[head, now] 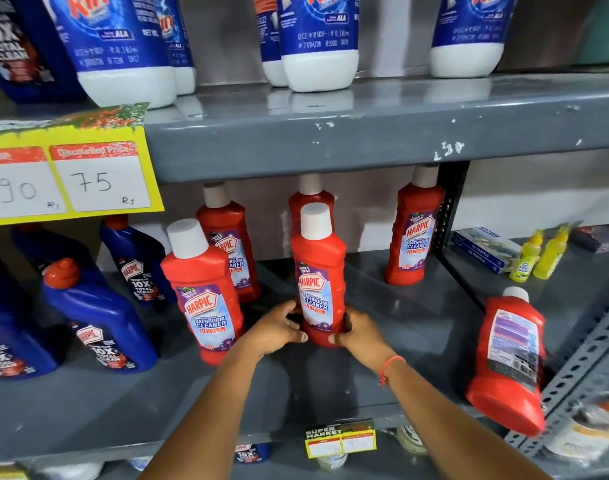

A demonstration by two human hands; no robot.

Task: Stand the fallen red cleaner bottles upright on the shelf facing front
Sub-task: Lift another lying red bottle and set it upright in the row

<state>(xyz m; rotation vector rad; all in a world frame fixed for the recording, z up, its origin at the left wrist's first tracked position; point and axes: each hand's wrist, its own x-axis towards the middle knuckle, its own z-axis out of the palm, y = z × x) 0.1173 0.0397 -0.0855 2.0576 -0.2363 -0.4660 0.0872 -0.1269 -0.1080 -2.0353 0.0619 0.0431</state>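
Gripping 1 of 6 red bottles (317, 282) with left hand (279, 329) and right hand (360, 332).

Glossy red plastic bottle (317, 271), paper label (perhaps film), chipped grey painted-metal shelf (330, 140)

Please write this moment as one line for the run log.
both hands grip upright red bottle | label front | fallen bottle remains right

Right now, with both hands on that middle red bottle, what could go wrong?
1. The red bottle at the right lies at the shelf's front edge, back label out; a nudge from the right hand could roll it off.
2. The left hand sits close to the front-left bottle; drawing it back carelessly might topple that bottle.
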